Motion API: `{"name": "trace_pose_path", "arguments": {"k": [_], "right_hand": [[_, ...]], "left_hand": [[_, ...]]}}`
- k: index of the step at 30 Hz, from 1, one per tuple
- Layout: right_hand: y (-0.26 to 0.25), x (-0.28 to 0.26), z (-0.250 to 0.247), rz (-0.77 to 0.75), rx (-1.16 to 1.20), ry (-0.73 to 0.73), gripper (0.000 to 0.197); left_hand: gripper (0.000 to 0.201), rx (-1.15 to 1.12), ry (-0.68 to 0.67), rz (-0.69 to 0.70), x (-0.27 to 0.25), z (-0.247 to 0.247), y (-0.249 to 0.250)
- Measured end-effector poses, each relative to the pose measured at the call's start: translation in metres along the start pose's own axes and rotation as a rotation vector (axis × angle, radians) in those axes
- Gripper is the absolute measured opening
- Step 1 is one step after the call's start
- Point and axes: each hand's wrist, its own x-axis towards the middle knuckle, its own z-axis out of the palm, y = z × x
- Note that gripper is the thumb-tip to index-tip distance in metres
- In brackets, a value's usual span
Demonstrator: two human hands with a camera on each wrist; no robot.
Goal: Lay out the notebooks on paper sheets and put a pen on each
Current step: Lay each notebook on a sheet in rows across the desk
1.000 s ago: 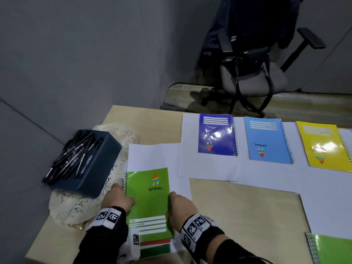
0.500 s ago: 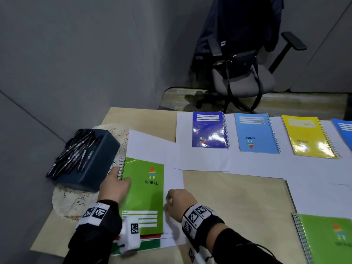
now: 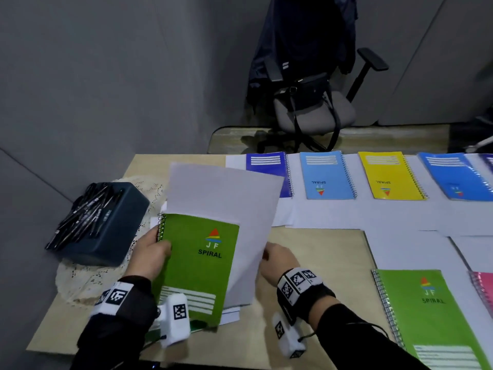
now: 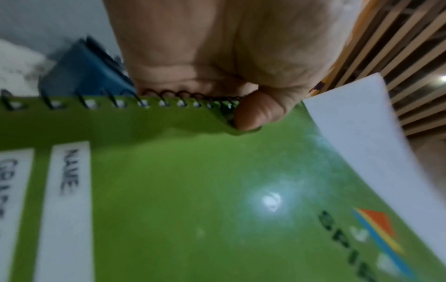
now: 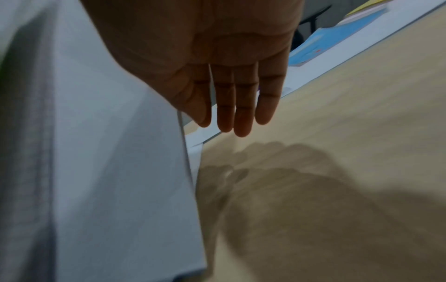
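Observation:
My left hand (image 3: 149, 255) grips a green spiral notebook (image 3: 197, 265) by its wire-bound edge, thumb (image 4: 255, 112) on the cover, and holds it lifted off the table's near-left part. Behind it a white paper sheet (image 3: 221, 193) stands raised and tilted. My right hand (image 3: 277, 260) pinches its right edge, with the fingers (image 5: 229, 106) straight beneath it and the thumb hidden. Black pens (image 3: 82, 212) lie heaped on a dark blue box (image 3: 106, 231) to the left. Dark blue (image 3: 266, 166), light blue (image 3: 326, 174), yellow (image 3: 388, 174) and blue (image 3: 456, 174) notebooks lie on sheets along the far edge.
A thin stack of sheets (image 3: 234, 313) lies under the lifted notebook. Another green notebook (image 3: 432, 316) and a pink one (image 3: 484, 289) lie at the near right. A lace doily (image 3: 77, 279) sits under the box. Bare wood table (image 3: 314, 263) shows mid-table. An office chair (image 3: 314, 102) stands beyond.
The green notebook has come up off the stack in my left hand. My right hand has lifted a paper sheet, which now stands tilted behind the notebook. The view has swung right.

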Motion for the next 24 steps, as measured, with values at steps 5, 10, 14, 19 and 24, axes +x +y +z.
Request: {"name": "trace_pose_path", "arguments": {"k": [5,10,14,19,24], "right_hand": [[0.058,-0.005,-0.029,0.215,0.009,0.058,0.016],[0.1,-0.016,-0.056,0.361,0.033,0.132,0.035],[0.117,-0.021,-0.064,0.389,0.025,0.144,0.049],[0.13,-0.024,-0.073,0.356,-0.015,0.144,0.051],[0.135,-0.025,-0.074,0.308,-0.143,0.081,0.044]], "left_hand": [[0.036,0.061,-0.162,-0.031,-0.003,0.075,-0.015],[0.028,0.187,-0.293,-0.116,0.008,0.14,-0.047],[0.026,0.402,-0.371,-0.117,-0.005,0.168,-0.045],[0.043,0.634,-0.42,-0.079,-0.017,0.186,-0.039],[0.103,0.951,-0.367,0.074,-0.024,0.19,-0.038]]}}
